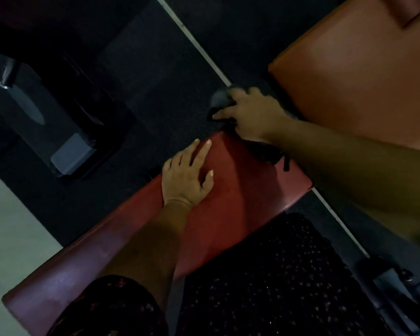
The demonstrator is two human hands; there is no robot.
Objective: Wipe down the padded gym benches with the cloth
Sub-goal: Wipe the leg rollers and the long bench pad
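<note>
Dark textured floor matting over most of the upper and left frame. From lower left up to centre, a red padded bench, its far end just below mid-frame; probably the pad being wiped now. At upper right, a second padded bench, orange-brown in the light, set apart from the red one by a strip of floor; likely next in line. Along the bottom, a dark patterned garment close against the red pad's lower-right edge, suggesting a lean-in to reach. At left, a dark machine base with a grey end plate, well apart from both pads. From top centre to lower right, a thin white floor line, passing behind the red pad's end. Right hand at the far corner of the red bench, blurred, fingers curled round a bunched grey-and-dark cloth that juts just past the edge over the floor; seemingly working the corner and rim. Left hand flat on the pad nearby, fingers straight and spread, grasping nothing; apparently placed as a brace during the reach. Dark shape under the right wrist: more cloth or a strap, cannot tell.
</note>
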